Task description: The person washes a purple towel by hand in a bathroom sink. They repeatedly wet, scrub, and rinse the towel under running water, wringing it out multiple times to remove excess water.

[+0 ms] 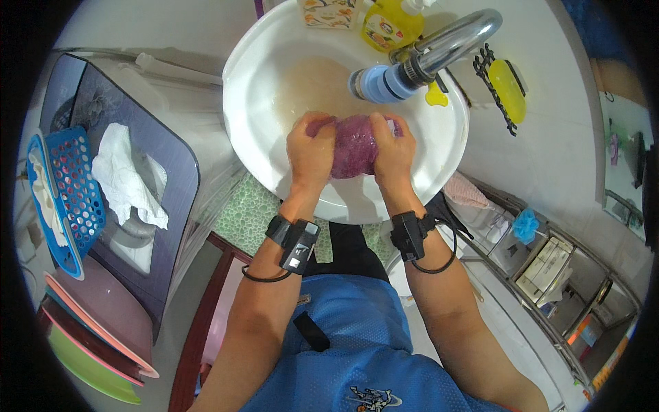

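Observation:
A wet purple cloth [354,147] is bunched between my two hands above the front part of a white washbasin [247,121]. My left hand [312,149] grips its left end, with a fold showing over the fingers. At the other end my right hand [394,144] clasps the cloth, and a small white patch shows by the fingers. Cloudy brownish water [314,87] stands in the basin behind my hands. Over the basin reaches a chrome faucet [448,41] with a light-blue nozzle [381,84], close behind my right hand.
A yellow pump bottle [391,26] and a patterned box [329,11] stand at the basin's back. Yellow soap [507,91] sits on a black rack at right. Leftward, a washing machine [177,154] bears a white cloth [123,175] and blue basket [77,190]. Metal shelving [545,288] lines the right.

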